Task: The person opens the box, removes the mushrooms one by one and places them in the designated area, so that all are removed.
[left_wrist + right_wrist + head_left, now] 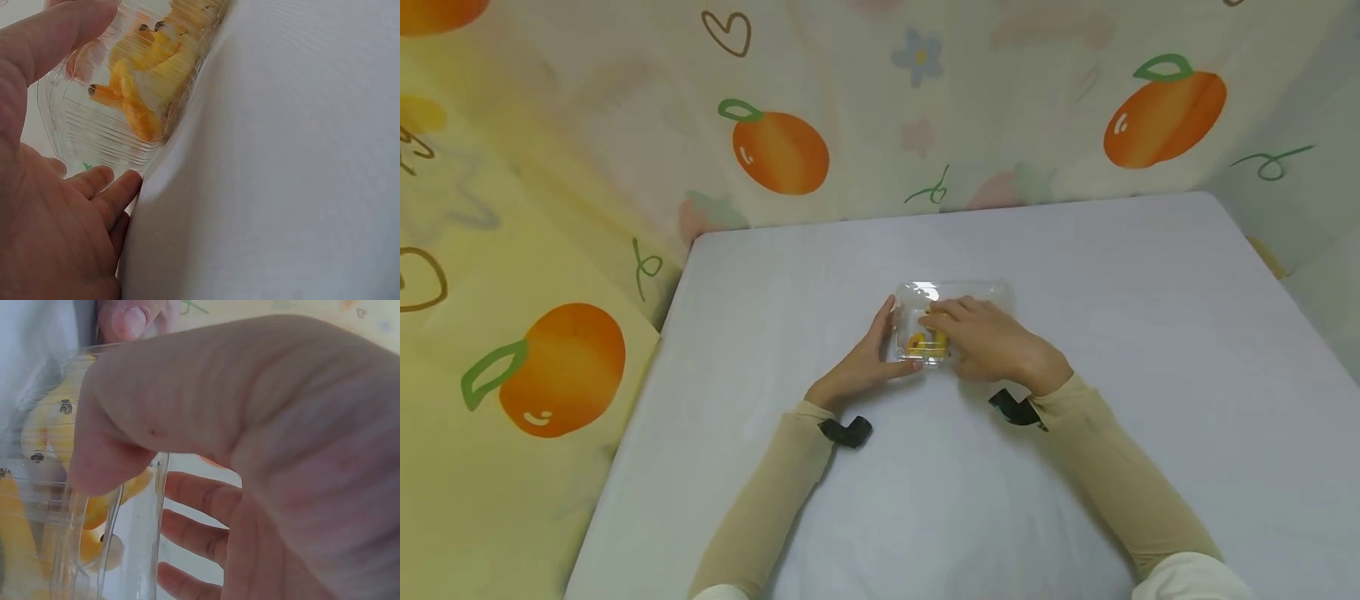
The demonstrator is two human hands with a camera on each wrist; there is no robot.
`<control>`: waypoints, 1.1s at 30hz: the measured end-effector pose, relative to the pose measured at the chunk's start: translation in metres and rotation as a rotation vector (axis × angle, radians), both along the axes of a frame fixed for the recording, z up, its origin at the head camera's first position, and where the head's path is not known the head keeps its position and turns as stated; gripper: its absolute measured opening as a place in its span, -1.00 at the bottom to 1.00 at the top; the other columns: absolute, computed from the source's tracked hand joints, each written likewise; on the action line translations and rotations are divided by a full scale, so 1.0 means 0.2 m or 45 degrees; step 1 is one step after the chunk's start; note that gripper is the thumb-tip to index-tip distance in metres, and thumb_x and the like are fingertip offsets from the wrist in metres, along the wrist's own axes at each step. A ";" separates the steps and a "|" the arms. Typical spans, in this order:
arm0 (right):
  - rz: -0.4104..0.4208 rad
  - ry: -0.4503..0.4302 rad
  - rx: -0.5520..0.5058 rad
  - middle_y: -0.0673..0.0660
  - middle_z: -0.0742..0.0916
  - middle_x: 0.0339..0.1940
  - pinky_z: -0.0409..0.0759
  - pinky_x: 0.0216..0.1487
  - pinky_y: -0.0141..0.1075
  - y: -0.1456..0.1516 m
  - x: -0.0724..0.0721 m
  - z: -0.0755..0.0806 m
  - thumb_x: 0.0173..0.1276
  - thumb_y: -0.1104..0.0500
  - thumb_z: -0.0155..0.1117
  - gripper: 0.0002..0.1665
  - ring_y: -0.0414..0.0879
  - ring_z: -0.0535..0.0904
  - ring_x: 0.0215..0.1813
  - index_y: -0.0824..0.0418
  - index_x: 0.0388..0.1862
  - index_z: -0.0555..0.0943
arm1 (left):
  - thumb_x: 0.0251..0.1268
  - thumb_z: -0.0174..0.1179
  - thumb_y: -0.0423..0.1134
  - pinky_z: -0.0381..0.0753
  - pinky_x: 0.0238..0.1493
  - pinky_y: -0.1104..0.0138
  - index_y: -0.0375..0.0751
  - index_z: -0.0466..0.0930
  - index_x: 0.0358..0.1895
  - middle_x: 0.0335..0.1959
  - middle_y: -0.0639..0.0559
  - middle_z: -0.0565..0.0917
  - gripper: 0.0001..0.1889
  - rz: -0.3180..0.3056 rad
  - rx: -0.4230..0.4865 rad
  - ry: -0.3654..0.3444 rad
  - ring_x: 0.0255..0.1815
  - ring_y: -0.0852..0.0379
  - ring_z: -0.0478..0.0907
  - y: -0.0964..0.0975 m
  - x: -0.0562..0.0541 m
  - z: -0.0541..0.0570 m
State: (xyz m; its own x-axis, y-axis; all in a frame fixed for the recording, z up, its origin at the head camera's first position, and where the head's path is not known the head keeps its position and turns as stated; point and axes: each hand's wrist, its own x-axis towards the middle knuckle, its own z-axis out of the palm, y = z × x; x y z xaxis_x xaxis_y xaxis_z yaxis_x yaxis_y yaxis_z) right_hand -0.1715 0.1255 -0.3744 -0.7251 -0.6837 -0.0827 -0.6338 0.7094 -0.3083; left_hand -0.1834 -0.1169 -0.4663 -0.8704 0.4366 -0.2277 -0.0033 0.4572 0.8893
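A clear plastic container (906, 298) with a ribbed wall lies on the white table, small glossy yellow-orange pieces (134, 103) with dark tips showing through it. My left hand (859, 368) grips its left end, thumb along the near side and fingers at the far side. Across the top lies my right hand (992, 340), its fingers over the middle of the container. In the right wrist view the bent thumb (103, 465) presses at the ribbed near wall, while the fingers (197, 540) rest beyond the clear edge. The palm hides part of the container.
White cloth covers the table (1150, 333) around the container. Behind it hangs a curtain (850, 75) printed with oranges, and more of it lines the left side. A dark strap piece (847, 432) sticks out at the left wrist, another (1015, 408) at the right.
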 end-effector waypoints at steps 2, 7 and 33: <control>0.016 -0.006 -0.013 0.23 0.44 0.52 0.31 0.51 0.18 0.00 0.00 -0.02 0.11 0.41 0.27 -0.14 0.22 0.31 0.52 0.16 0.47 0.40 | 0.09 0.46 0.16 -0.08 0.64 -0.19 0.58 -0.42 0.58 0.70 0.10 -0.03 0.23 0.001 0.002 0.004 0.71 0.03 -0.10 -0.01 0.01 -0.01; 0.036 0.000 -0.040 0.16 0.48 0.49 0.36 0.48 0.14 0.00 0.01 -0.05 0.13 0.39 0.29 -0.16 0.18 0.36 0.48 0.14 0.46 0.42 | 0.10 0.46 0.15 -0.07 0.65 -0.16 0.55 -0.42 0.59 0.70 0.09 -0.02 0.23 0.005 -0.015 0.011 0.71 0.03 -0.09 -0.02 0.04 -0.03; 0.013 0.117 -0.037 0.13 0.60 0.36 0.59 0.29 -0.08 -0.02 0.01 0.00 0.19 0.52 0.34 -0.30 0.09 0.53 0.25 0.21 0.34 0.53 | 0.15 0.44 0.08 -0.09 0.66 -0.13 0.50 -0.44 0.60 0.68 0.01 0.05 0.22 -0.021 0.026 0.055 0.70 0.01 -0.06 0.00 0.00 0.00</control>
State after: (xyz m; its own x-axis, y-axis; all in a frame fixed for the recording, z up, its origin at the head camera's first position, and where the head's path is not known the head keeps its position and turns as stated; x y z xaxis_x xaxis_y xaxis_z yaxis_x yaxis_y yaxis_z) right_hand -0.1699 0.1212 -0.3743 -0.7217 -0.6922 0.0038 -0.6676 0.6945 -0.2684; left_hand -0.1834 -0.1164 -0.4670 -0.8718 0.4553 -0.1806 0.0430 0.4384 0.8977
